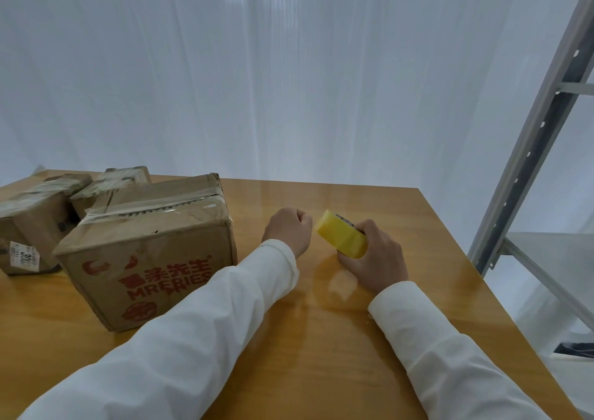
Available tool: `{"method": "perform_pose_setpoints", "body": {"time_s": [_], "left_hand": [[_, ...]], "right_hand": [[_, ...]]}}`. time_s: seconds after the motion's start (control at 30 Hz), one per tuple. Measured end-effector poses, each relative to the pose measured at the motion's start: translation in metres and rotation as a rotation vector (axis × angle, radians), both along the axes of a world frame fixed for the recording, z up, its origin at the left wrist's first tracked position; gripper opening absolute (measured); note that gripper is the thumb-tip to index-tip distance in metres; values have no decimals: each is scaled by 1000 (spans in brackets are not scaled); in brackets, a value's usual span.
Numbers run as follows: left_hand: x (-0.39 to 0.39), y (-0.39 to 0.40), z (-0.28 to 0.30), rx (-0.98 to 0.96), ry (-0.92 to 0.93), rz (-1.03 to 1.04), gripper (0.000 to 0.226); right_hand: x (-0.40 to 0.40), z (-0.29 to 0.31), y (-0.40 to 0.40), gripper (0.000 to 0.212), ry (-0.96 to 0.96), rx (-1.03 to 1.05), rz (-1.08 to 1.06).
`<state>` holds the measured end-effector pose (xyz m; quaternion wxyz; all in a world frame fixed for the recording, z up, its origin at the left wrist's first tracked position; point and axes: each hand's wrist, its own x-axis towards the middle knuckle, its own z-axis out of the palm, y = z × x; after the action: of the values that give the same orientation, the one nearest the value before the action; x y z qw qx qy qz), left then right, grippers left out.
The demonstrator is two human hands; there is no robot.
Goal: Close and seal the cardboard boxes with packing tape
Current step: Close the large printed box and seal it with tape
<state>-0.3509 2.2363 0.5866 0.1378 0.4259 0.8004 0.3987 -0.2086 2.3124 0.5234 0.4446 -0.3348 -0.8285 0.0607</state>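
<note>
A large cardboard box (151,249) with red lettering stands on the wooden table (321,355), left of centre. Its top flaps are down, with clear tape running along the seam. My right hand (374,259) grips a yellow roll of packing tape (342,235) held on edge just above the table, right of the box. My left hand (291,230) is curled into a loose fist beside the roll and holds nothing that I can see. It sits between the box and the tape. Both arms wear white sleeves.
Two smaller taped cardboard boxes stand at the table's far left, one (29,220) in front and one (112,181) behind the large box. A grey metal shelf frame (533,149) rises past the table's right edge. White curtain hangs behind.
</note>
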Motion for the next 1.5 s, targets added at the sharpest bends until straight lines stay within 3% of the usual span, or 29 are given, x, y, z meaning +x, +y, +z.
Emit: {"method": "perform_pose_setpoints", "body": {"time_s": [0.17, 0.27, 0.6, 0.93, 1.2, 1.3, 1.4, 1.5], "left_hand": [[4, 1, -5, 22, -152, -83, 25], [3, 0, -10, 49, -153, -20, 11], [5, -4, -4, -58, 41, 14, 11], [-2, -15, 5, 99, 155, -197, 6], [-2, -15, 5, 5, -166, -166, 28], [-7, -15, 3, -14, -201, -141, 23], [-7, -13, -3, -2, -106, -122, 22], [0, -14, -6, -13, 234, -82, 19]], "right_hand": [[0, 1, -2, 41, 40, -4, 2], [1, 0, -2, 42, 44, 6, -7], [2, 2, -3, 43, 19, 45, 0], [0, 7, -7, 38, 80, 5, 66], [3, 3, -3, 38, 66, 24, 61], [3, 3, -5, 38, 48, 23, 73], [2, 3, -5, 38, 8, 30, 92], [1, 3, -5, 37, -27, 32, 100]]}}
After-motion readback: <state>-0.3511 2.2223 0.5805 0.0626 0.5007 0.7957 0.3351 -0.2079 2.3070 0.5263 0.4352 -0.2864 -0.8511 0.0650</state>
